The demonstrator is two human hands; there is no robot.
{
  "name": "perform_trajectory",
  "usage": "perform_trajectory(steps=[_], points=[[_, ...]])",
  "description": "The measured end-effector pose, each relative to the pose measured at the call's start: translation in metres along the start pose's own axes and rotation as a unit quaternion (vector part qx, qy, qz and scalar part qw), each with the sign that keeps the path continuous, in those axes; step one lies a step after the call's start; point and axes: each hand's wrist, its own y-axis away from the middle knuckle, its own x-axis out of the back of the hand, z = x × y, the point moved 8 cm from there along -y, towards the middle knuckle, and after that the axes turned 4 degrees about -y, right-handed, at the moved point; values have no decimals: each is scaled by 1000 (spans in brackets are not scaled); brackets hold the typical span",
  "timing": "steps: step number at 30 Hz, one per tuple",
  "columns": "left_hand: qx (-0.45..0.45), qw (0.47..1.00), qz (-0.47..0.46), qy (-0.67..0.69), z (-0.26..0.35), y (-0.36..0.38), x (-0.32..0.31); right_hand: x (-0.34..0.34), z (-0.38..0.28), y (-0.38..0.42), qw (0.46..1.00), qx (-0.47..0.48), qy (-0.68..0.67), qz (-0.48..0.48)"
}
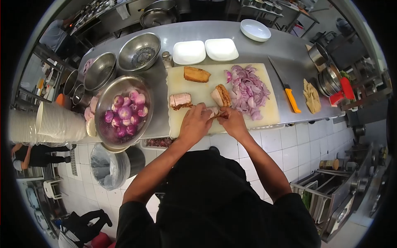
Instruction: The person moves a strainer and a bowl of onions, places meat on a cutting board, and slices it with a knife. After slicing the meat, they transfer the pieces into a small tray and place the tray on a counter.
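Note:
My left hand (197, 122) and my right hand (232, 122) meet at the front of the white cutting board (194, 89), both closed on a small piece of meat (214, 112) between them. Just beyond my hands stands a chunk of browned meat (221, 96). A pale, partly sliced meat piece (180, 100) lies to the left, close to my left hand, and a golden-brown slab (197, 75) rests at the back. Sliced purple onions (248, 91) are heaped on the board's right side. A knife with an orange handle (292, 100) lies off the board to the right.
A steel bowl of peeled onions (147, 120) sits left of the board, with more steel bowls (139, 51) behind. Two white dishes (189, 52) stand beyond the board. Stacked containers (58, 122) are far left, a lined bin (109, 165) below. Other people (84, 227) are at lower left.

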Motion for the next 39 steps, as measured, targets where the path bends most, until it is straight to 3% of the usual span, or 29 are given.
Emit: perform_trajectory(steps=[15,24,30,39], points=[[71,997,-6,-24,-7,7,2,-7,-37,-4,979,147,123,-73],[80,996,-21,-11,-13,9,3,-20,-37,-24,954,52,230,-184],[99,993,-63,8,-13,11,8,-22,-41,-26,952,115,230,-166],[165,975,-90,122,-30,6,-18,-23,-53,-27,945,110,246,-186]])
